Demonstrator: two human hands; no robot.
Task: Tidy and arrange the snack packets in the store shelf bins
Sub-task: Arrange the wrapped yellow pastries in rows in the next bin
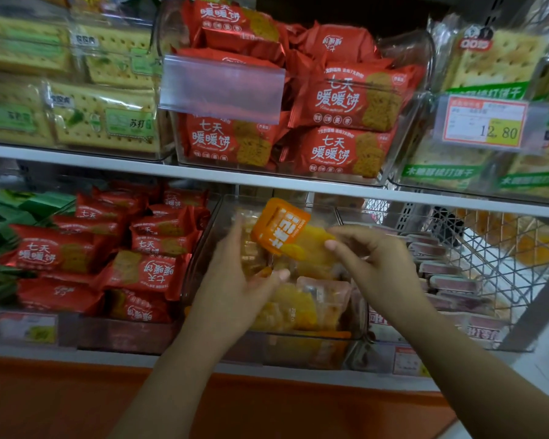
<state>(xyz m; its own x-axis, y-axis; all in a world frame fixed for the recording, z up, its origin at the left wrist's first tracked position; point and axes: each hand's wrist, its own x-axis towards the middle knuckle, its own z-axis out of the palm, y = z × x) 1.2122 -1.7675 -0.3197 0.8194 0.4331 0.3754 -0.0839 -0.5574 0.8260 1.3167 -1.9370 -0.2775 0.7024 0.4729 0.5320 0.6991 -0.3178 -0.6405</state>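
An orange and yellow snack packet is held tilted above the clear middle bin on the lower shelf. My left hand grips its lower left side, thumb curled up at the front. My right hand pinches the packet's right end with thumb and fingers. Below the packet, the bin holds several more yellow and orange packets, some in clear wrap.
Red biscuit packets fill the lower left bin, and another bin of red packets stands on the upper shelf. Green cracker packs sit upper left and upper right. A wire basket with pinkish packets stands at right. A price tag hangs upper right.
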